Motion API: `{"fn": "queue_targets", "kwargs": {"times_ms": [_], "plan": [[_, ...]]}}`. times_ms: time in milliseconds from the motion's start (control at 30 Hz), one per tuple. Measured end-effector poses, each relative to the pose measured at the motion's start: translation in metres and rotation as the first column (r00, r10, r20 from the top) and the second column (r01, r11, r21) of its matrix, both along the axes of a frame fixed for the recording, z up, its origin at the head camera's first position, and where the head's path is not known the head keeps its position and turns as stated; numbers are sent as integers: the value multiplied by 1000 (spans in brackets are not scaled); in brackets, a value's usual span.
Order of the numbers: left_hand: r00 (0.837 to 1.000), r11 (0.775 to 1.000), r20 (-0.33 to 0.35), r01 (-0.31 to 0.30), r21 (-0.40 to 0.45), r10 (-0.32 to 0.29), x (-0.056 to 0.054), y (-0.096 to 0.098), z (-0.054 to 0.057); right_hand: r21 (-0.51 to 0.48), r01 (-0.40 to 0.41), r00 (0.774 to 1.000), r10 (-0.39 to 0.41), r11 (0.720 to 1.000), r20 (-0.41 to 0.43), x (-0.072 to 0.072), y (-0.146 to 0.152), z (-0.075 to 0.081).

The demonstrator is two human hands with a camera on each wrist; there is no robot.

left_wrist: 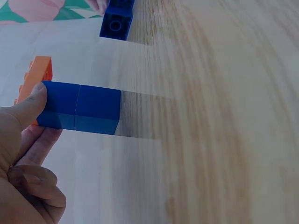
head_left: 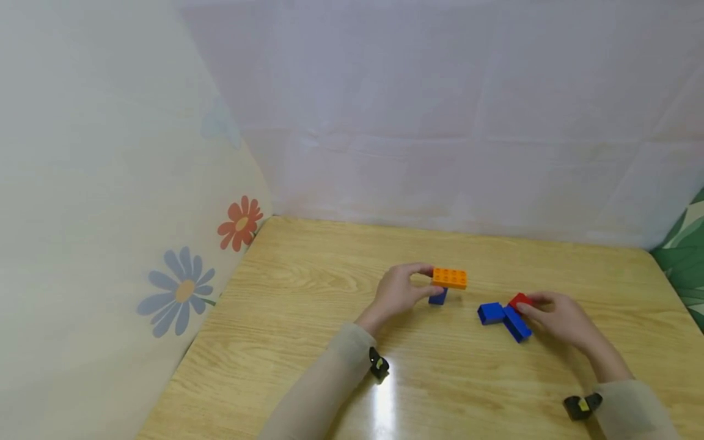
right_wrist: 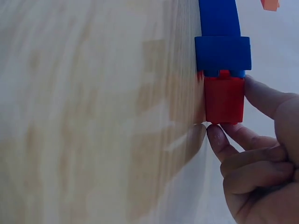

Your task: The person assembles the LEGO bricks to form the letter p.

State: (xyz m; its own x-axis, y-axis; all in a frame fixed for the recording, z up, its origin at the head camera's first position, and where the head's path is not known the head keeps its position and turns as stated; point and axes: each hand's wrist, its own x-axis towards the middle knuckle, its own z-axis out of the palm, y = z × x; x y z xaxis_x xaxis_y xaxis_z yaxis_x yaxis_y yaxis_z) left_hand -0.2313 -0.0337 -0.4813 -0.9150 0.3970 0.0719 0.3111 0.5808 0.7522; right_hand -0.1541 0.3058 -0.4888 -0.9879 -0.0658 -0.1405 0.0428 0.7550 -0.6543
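In the head view my left hand (head_left: 397, 290) pinches a stack of toy building bricks near its top. An orange studded brick (head_left: 450, 278) lies across the top, overhanging to the right. Below it, the left wrist view shows two blue bricks (left_wrist: 79, 106) joined one on the other, upright against the tabletop. Over to the right, my right hand (head_left: 563, 319) pinches a red brick (head_left: 519, 300) between thumb and fingers. That red brick meets a long blue brick (head_left: 517, 324), with another blue brick (head_left: 491, 313) touching it on the left.
Everything stands on a wood-grain table (head_left: 308, 275). A pale cloth wall (head_left: 385, 153) rises behind its far edge, and a wall with printed flowers (head_left: 184, 291) borders the left. Green leaf print (head_left: 684, 250) shows at the right edge.
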Motion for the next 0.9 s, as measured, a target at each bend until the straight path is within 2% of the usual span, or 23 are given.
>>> {"fn": "queue_targets", "kwargs": {"times_ms": [900], "plan": [[1000,1000,-3,13,20,-13,1,-2,-2,-42,13,999,-15,999,-46,1,-2,-4]]}}
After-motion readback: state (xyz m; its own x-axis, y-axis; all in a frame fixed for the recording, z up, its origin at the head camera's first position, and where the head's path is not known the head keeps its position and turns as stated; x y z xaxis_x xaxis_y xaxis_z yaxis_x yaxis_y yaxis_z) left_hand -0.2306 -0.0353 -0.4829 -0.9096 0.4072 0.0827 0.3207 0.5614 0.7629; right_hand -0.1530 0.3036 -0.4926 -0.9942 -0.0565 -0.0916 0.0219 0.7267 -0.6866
